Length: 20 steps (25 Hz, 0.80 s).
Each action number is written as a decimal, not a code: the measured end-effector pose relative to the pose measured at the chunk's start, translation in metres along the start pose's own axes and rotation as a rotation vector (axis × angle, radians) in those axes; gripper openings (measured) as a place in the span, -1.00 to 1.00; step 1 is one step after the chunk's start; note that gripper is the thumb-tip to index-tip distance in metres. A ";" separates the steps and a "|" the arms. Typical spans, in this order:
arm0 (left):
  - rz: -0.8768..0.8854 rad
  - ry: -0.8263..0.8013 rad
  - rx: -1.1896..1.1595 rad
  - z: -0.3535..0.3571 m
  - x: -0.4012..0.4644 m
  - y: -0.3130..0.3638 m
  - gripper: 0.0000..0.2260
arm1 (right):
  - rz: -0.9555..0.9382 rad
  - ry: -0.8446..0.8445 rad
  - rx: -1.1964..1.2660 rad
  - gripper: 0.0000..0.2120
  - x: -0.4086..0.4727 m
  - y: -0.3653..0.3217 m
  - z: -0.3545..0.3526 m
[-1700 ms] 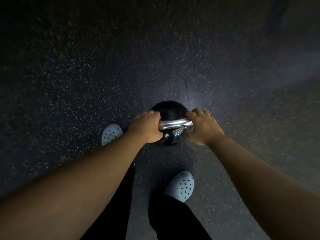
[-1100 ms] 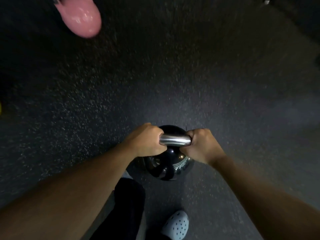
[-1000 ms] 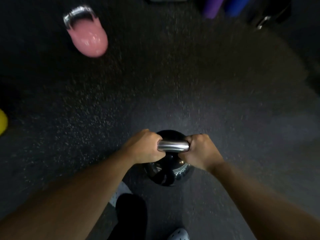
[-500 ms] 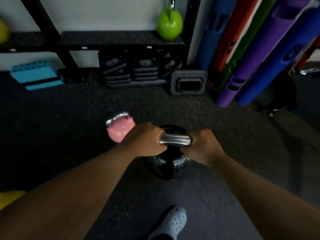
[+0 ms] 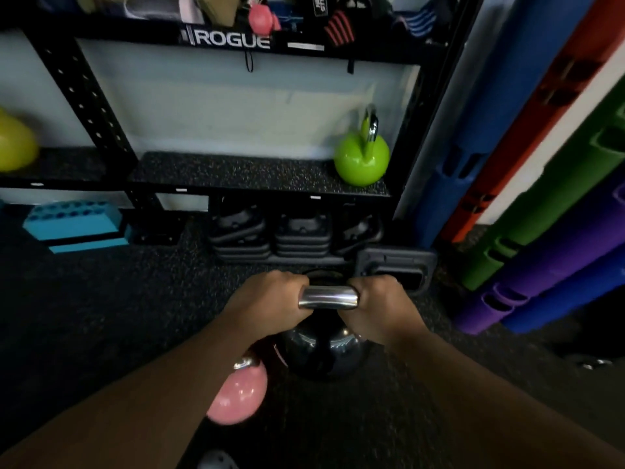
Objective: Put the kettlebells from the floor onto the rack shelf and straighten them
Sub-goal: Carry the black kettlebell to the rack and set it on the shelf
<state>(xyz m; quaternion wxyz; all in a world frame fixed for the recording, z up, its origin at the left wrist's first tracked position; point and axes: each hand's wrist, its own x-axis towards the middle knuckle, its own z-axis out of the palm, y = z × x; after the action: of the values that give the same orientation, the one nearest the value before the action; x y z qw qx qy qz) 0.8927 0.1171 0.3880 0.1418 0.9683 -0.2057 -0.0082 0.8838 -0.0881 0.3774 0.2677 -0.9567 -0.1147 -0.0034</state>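
Note:
A black kettlebell (image 5: 323, 353) with a chrome handle hangs off the floor in front of me. My left hand (image 5: 267, 302) grips the handle's left end and my right hand (image 5: 378, 306) grips its right end. A pink kettlebell (image 5: 238, 397) stands on the floor below my left forearm, partly hidden by it. On the black rack shelf (image 5: 236, 174) a green kettlebell (image 5: 362, 160) stands upright at the right end. A yellow kettlebell (image 5: 15, 147) sits on the neighbouring shelf at the far left.
Stacked black weight plates (image 5: 297, 235) and a grey plate (image 5: 395, 269) lie under the shelf. Blue blocks (image 5: 74, 225) sit on the floor at left. Coloured foam rollers (image 5: 541, 204) lean at right. Assorted gear crowds the upper shelf (image 5: 233, 40).
I lifted the black kettlebell with both hands and carried it toward the rack. The view rose from the floor to the shelf, and the pink kettlebell passed from ahead to beneath my left arm.

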 end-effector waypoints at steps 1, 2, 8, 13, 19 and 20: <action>-0.001 0.002 0.004 -0.005 0.021 -0.015 -0.84 | -0.008 0.002 0.009 -0.80 0.027 0.001 0.002; -0.001 -0.016 0.000 -0.009 0.041 -0.029 -0.85 | -0.012 0.010 0.009 -0.78 0.050 0.000 0.005; -0.012 -0.004 0.044 -0.025 0.164 -0.130 -0.84 | 0.009 0.029 -0.026 -0.88 0.214 -0.002 0.023; -0.055 -0.008 0.047 -0.035 0.268 -0.188 -0.86 | -0.040 0.086 -0.019 -0.88 0.332 0.018 0.034; -0.075 0.034 0.076 -0.024 0.408 -0.233 -0.83 | -0.080 0.181 -0.071 -0.89 0.473 0.073 0.037; -0.072 0.064 0.059 -0.022 0.430 -0.239 -0.83 | -0.086 0.209 -0.082 -0.88 0.495 0.084 0.037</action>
<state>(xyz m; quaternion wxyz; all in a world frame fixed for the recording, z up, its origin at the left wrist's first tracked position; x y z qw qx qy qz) 1.3822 0.1596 0.3608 0.1194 0.9785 -0.1663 0.0235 1.3826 -0.0309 0.3370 0.2383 -0.9555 -0.1269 -0.1192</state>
